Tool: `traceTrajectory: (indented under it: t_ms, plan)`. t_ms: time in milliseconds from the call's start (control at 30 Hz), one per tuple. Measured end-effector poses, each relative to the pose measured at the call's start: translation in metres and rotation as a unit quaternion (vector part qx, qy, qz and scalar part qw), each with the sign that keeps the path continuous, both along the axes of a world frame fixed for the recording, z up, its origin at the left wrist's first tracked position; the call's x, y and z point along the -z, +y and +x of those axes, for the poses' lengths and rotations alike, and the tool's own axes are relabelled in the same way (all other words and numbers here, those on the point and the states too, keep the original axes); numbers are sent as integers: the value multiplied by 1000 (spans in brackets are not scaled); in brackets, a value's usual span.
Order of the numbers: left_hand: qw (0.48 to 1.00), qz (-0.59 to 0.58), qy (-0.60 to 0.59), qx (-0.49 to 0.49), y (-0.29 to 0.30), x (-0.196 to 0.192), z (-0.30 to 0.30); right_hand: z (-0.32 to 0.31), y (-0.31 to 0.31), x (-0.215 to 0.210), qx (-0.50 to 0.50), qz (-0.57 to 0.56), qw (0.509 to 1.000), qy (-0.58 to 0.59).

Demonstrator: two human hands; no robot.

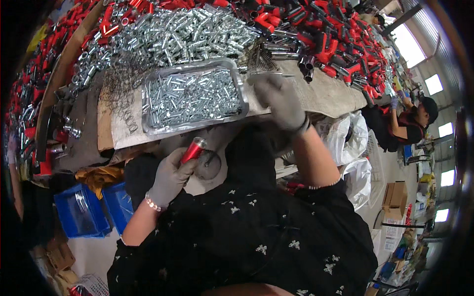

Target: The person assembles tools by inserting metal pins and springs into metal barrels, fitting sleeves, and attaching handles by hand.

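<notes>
My left hand [171, 178], in a grey glove, is wrapped round a short red tube [191, 151] with a bright metal end that tilts up. It is held in front of the table's near edge, below the tray. My right hand [281, 101], gloved too, hovers over the table just right of the metal tray [244, 93]. Motion smears its fingers, so I cannot see whether anything is in them. Close beyond it lies a heap of dark thin springs [260, 60]. Many small silvery pins [192, 96] fill the tray.
Behind the tray rises a pile of shiny metal sleeves [182, 37]. Red and black tool bodies [326, 47] are heaped at the right. More tangled springs [118, 84] lie left. Blue bins [81, 209] stand low left, white bags [353, 143] right. Another person [412, 121] works far right.
</notes>
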State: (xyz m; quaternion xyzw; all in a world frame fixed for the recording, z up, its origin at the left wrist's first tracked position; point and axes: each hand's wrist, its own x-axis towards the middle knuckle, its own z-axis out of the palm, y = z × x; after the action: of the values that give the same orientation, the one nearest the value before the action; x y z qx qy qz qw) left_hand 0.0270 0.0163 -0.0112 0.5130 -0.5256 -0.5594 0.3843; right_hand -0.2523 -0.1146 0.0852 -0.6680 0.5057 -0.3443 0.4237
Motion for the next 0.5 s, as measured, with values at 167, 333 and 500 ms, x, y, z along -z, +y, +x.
traceTrajectory:
  t_ms: [167, 333, 500]
  plan:
    - [990, -107, -34, 88, -9, -21, -14, 36, 74, 23, -206, -97, 973, 20]
    - [934, -187, -297, 69, -11, -27, -26, 46, 90, 51, -104, -176, 979, -6]
    - [996, -68, -45, 38, -3, -4, -19, -23, -5, 41, -135, -379, 874, 271]
